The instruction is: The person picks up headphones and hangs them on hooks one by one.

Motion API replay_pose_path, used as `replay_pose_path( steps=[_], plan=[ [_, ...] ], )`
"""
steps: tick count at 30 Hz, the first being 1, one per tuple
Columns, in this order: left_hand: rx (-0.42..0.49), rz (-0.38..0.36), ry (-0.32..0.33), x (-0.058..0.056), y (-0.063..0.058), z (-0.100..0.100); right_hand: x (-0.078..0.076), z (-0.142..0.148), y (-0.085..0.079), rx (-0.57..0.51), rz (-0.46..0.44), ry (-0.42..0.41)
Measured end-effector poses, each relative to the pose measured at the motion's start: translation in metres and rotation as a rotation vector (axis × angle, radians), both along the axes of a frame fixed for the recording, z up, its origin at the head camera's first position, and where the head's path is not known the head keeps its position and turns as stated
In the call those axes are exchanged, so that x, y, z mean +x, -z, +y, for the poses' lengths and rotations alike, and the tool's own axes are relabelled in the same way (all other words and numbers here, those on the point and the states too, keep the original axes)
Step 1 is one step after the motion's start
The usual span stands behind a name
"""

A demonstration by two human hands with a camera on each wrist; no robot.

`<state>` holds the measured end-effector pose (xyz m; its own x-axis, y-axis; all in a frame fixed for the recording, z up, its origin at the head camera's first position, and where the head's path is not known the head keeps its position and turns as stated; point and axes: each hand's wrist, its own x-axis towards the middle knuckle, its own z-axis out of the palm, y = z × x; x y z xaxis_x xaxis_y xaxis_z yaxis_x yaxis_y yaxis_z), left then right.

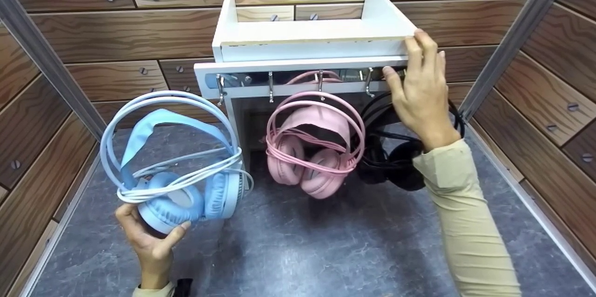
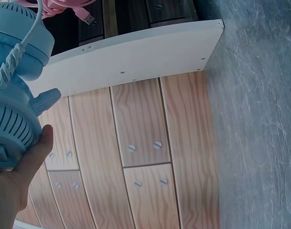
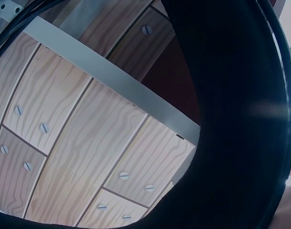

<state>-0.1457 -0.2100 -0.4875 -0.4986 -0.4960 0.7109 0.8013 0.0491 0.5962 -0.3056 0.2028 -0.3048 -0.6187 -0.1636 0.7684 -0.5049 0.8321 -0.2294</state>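
Observation:
My left hand point(image 1: 151, 246) grips one ear cup of the light blue headphones point(image 1: 170, 211) from below, holding them up in front of the rack's left end. Their cable is coiled across the headband. In the left wrist view, the thumb point(image 2: 38, 150) presses against the blue ear cup point(image 2: 14, 126). My right hand point(image 1: 423, 92) rests on the right end of the white rack point(image 1: 307, 50), fingers extended to the shelf corner, thumb beside the hook rail. Pink headphones point(image 1: 321, 173) hang at the rail's middle. Black headphones point(image 1: 407, 166) hang at right, partly behind my right hand.
Several metal hooks point(image 1: 271, 87) line the rack's front rail; the leftmost hook point(image 1: 220, 90) is just above the blue headband. Wood-patterned walls point(image 1: 116, 36) enclose three sides. Below is a grey marbled surface point(image 1: 288, 250). Dark, close shapes cover much of the right wrist view.

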Motion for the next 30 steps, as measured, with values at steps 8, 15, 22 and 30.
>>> replay_pose_path(
  steps=[8,15,22,30],
  plan=[
    [-0.001,0.001,0.018,0.0004,0.0019,0.0014,0.0003,-0.0008,0.0012,-0.006,0.010,-0.002],
    [0.021,0.014,0.029,-0.0014,0.0009,0.0020,0.0003,-0.0009,0.0005,-0.004,0.005,-0.002],
    [0.008,0.018,0.029,-0.0021,0.0003,0.0020,0.0000,-0.0006,0.0004,-0.005,0.005,-0.003],
    [-0.018,0.001,0.016,-0.0024,-0.0013,0.0010,-0.0003,0.0001,0.0001,0.002,0.012,0.001]
  ],
)
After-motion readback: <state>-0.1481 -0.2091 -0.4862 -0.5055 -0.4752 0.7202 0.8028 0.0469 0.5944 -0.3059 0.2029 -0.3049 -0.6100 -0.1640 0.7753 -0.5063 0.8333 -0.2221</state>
